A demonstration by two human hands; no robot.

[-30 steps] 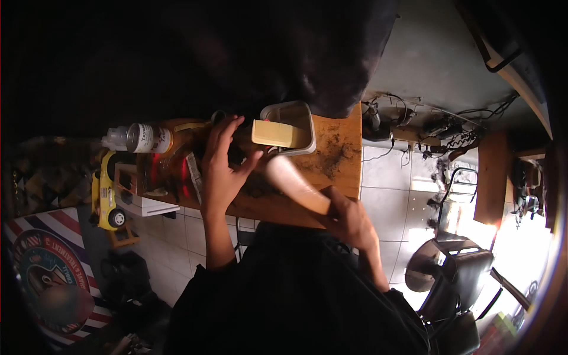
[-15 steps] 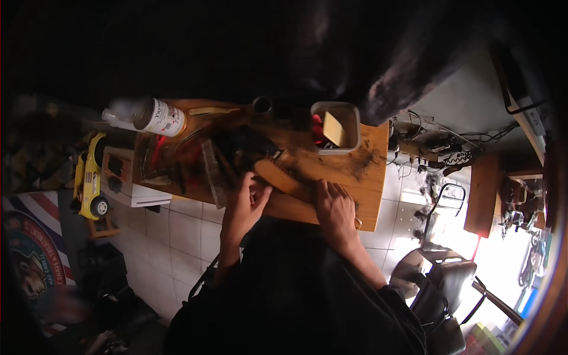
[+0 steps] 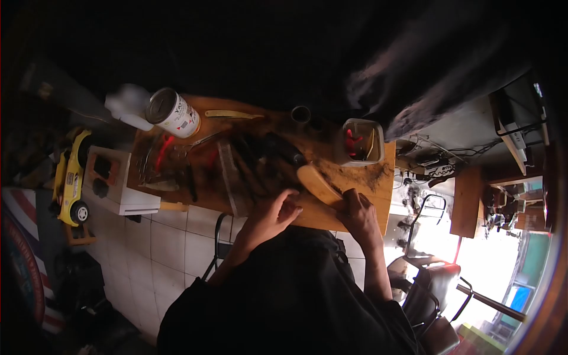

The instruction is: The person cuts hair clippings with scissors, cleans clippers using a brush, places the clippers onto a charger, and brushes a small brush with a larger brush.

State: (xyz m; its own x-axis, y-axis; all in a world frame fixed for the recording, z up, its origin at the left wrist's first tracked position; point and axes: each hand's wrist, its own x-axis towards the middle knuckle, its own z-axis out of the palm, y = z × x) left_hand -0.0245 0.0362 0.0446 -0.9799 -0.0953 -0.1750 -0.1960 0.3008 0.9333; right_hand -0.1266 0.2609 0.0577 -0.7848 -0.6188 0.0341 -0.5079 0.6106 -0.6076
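Note:
My right hand (image 3: pixel 360 218) is closed round the near end of a wooden brush (image 3: pixel 319 184) with a long, curved tan back. The brush slants over the right half of the wooden table (image 3: pixel 381 192), its far end pointing up and left; its underside is hidden. Loosely curled, my left hand (image 3: pixel 275 216) is at the table's front edge, thumb and fingers apart, with nothing visible between them. Dark hair clippings (image 3: pixel 364 175) lie beyond the brush. Left of it are several black tools (image 3: pixel 251 155), too dark to tell apart, and a long translucent strip (image 3: pixel 228 177).
A tub (image 3: pixel 378 145) with red items stands at the back right. At the back left are a white printed can (image 3: pixel 174 115) and a folded razor-like tool (image 3: pixel 232 113). A yellow toy car (image 3: pixel 71 177) and a white cabinet (image 3: pixel 139 192) flank the table's left.
My view has shifted, so the table contents sit differently in the frame. My left hand has moved away from the brush's far end, while my right hand still grips its near end.

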